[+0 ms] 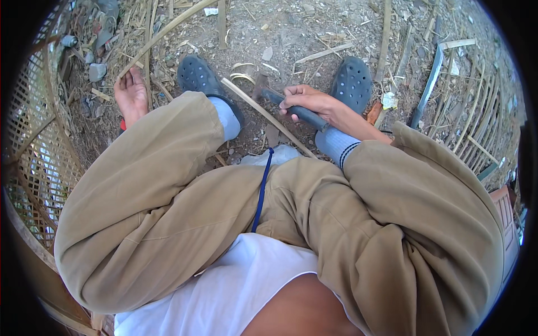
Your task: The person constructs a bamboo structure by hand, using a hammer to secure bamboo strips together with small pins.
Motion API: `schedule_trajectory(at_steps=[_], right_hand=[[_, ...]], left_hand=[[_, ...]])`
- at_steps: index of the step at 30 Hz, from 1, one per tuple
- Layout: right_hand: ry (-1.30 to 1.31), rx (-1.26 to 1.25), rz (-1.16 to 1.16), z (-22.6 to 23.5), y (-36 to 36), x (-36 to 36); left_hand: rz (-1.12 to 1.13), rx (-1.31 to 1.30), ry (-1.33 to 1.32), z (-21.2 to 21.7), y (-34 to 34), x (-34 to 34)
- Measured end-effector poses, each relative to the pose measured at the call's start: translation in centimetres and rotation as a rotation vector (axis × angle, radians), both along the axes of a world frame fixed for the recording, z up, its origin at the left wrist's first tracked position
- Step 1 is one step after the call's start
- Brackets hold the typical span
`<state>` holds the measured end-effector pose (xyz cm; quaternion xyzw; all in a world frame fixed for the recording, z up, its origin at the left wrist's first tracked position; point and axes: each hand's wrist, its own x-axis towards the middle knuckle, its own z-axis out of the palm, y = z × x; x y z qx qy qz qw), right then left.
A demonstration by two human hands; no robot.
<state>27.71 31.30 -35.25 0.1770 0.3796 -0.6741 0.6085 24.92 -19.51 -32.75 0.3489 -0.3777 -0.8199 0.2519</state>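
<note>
My right hand (305, 103) is closed around the dark handle (309, 116) of a tool, between my feet. A brownish, blurred part, perhaps a blade, shows at the handle's far end; its kind is unclear. Close by, a pale split-bamboo strip (269, 119) slants from beside my left shoe toward my lap. My left hand (132, 94) is palm up beyond my left knee, fingers loosely bent and apart. Its fingertips are at the near end of a long curved bamboo strip (168, 29), which runs up to the top edge. Whether they touch it is hard to tell.
A long-bladed knife (431, 81) with a dark handle lies at the right. Beyond it is a pile of thin bamboo strips (482, 117). Woven bamboo lattice (42, 145) stands at the left. My dark clogs (352, 84) rest on dirt littered with shavings.
</note>
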Motion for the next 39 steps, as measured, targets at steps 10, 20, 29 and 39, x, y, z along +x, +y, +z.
schedule_trajectory(at_steps=[10,20,29,39], right_hand=[[-0.048,-0.144,-0.292,1.3,1.7,-0.8],[0.516,-0.361,-0.173,5.7,3.9,-1.7],[1.191,1.257,-0.305,2.7,12.8,-6.7],[1.031,1.709,-0.257,0.8,19.2,-9.0]], left_hand=[[-0.106,0.106,0.136,-0.9,2.3,-2.6],[-0.168,0.073,0.198,2.1,4.9,-4.5],[-0.205,0.028,0.151,0.6,6.8,-4.8],[-0.297,-0.019,0.034,-2.3,9.6,-5.8]])
